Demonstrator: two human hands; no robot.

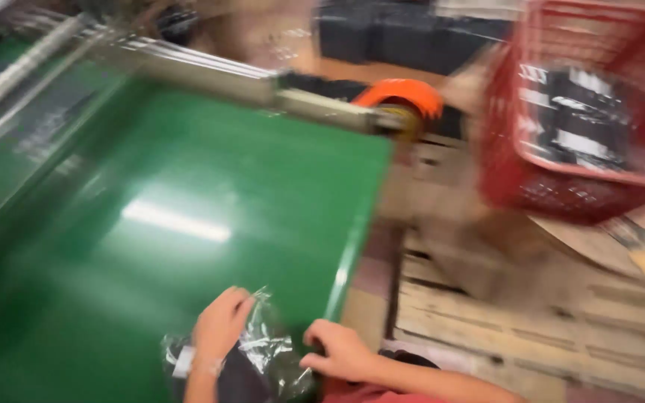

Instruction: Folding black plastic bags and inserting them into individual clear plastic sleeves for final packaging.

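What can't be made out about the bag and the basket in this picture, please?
- Clear plastic bag: dark contents unidentifiable; motion blur, bottom edge cuts them off.
- Left hand, right hand: both on the bag; grip unclear through blur.
- Red basket: dark packages inside smeared, right edge cropped.

We see everything smeared by motion blur. The dark items in the red basket [561,186] stay unreadable, and the clear plastic bag [263,358] runs off the bottom edge, its contents unclear.
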